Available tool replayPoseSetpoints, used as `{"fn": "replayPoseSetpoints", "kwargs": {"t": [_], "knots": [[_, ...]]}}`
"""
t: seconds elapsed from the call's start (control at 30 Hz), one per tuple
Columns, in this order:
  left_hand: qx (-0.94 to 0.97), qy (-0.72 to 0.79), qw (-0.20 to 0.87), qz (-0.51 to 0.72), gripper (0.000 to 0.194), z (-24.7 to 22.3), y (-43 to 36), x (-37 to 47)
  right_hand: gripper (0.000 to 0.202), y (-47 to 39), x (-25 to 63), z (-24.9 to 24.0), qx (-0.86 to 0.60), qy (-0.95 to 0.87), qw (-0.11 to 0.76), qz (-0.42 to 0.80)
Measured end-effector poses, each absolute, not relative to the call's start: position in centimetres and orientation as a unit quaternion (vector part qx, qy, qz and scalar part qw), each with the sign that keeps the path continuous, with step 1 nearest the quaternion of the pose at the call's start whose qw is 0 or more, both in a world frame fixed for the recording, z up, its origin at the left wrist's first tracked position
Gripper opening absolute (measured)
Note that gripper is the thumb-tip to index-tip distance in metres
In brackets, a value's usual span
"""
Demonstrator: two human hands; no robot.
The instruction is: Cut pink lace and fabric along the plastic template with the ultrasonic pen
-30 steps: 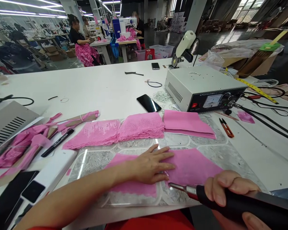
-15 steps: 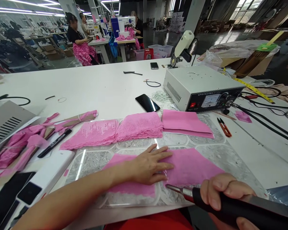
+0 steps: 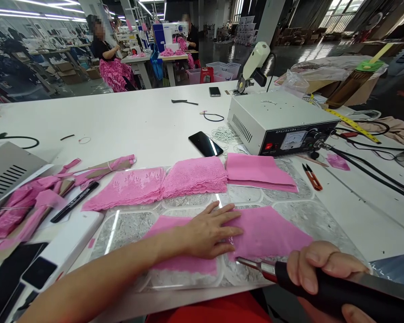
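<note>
My left hand (image 3: 212, 231) lies flat with fingers spread, pressing on pink fabric. Its fingertips rest on the left edge of the right-hand pink panel (image 3: 272, 231). Another pink panel (image 3: 188, 265) lies partly hidden under my palm and wrist. In my right hand (image 3: 325, 264) is a handheld tool with a thick black handle (image 3: 350, 287) and a narrow metal tip. That tip is at the lower left edge of the right-hand panel; whether it touches the cloth I cannot tell. Both panels lie on a grey marbled mat (image 3: 134, 229).
Behind the panels lie pink lace stacks (image 3: 195, 177) and folded pink fabric (image 3: 256, 172). A grey metal box (image 3: 283, 121) with a dial stands back right, cables running rightward. Orange thread snips (image 3: 312, 177), a phone (image 3: 205, 144), a black marker (image 3: 74, 202) and bundled pink strips (image 3: 27, 206) surround the mat.
My right hand and the tool have slid slightly right along the panel's lower edge. My left hand keeps its place on the fabric. The whole view has shifted a little.
</note>
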State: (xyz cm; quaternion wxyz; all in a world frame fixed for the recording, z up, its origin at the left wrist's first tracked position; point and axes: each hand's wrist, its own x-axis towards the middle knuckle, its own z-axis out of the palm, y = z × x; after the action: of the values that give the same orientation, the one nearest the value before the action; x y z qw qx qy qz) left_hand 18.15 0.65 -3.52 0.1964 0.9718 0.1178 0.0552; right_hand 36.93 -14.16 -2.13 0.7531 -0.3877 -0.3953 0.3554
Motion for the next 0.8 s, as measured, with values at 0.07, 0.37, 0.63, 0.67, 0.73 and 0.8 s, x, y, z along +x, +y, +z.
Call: {"fn": "replayPoseSetpoints", "kwargs": {"t": [0.07,0.37,0.63,0.67,0.73,0.8], "knots": [[0.972,0.119,0.195,0.056,0.041,-3.56,0.64,18.15,0.019,-14.17,36.85,-2.15,-0.388,-0.402,0.748,0.358],[0.972,0.121,0.186,0.081,0.041,-4.03,0.57,18.07,0.016,-13.33,36.29,-1.54,-0.393,-0.424,0.737,0.351],[0.973,0.122,0.179,0.077,0.041,-4.16,0.40,18.24,0.018,-13.56,36.38,-1.88,-0.387,-0.419,0.742,0.353],[0.974,0.123,0.178,0.074,0.041,-4.14,0.39,18.26,0.019,-13.58,36.36,-1.83,-0.386,-0.421,0.741,0.354],[0.974,0.125,0.175,0.071,0.041,-4.10,0.38,18.30,0.018,-13.56,36.29,-1.59,-0.383,-0.428,0.739,0.353],[0.974,0.127,0.172,0.070,0.041,-4.05,0.41,18.34,0.017,-13.48,36.20,-1.27,-0.386,-0.435,0.731,0.357]]}}
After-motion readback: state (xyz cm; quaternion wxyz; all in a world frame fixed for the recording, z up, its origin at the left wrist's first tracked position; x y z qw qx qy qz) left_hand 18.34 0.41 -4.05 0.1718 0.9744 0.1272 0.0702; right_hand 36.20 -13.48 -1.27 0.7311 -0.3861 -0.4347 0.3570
